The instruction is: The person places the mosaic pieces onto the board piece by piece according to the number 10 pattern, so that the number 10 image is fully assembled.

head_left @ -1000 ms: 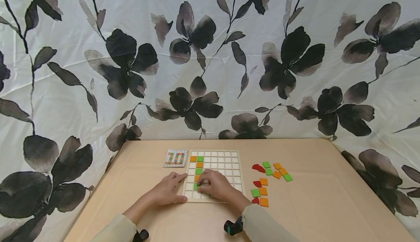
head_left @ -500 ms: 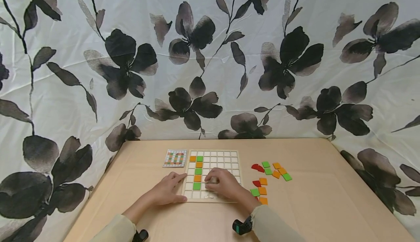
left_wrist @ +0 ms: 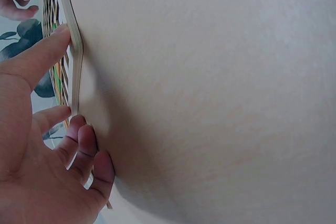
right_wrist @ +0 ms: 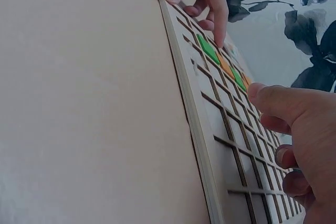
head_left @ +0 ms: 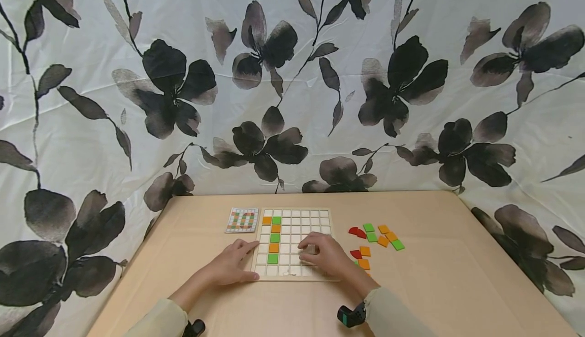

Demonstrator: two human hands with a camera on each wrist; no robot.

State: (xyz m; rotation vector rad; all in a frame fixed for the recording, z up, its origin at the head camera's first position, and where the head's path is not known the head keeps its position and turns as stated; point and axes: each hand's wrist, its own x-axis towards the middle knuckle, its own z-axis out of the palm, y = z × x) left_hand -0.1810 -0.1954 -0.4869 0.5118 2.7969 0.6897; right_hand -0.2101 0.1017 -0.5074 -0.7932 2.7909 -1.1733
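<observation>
A wooden grid board (head_left: 315,222) lies on the table, most of its cells white. In its left part are several green tiles (head_left: 272,258) and orange tiles (head_left: 273,247), alternating down one column, with one more orange tile (head_left: 267,221) at the top-left corner. My left hand (head_left: 228,266) rests at the board's left edge, thumb at the near corner and index finger farther up the side. My right hand (head_left: 326,256) hovers over the board's right side. In the right wrist view, its fingers (right_wrist: 270,97) are loosely bent and nothing shows between them.
A small printed card (head_left: 242,220) with a coloured grid pattern lies left of the board. To the right are loose orange tiles (head_left: 383,241), green tiles (head_left: 398,244) and red rounded pieces (head_left: 356,254). A floral cloth (head_left: 256,174) hangs behind the table.
My right hand has let go of the lowest green tile in the column and moved right across the board. The left hand stays at the board's edge.
</observation>
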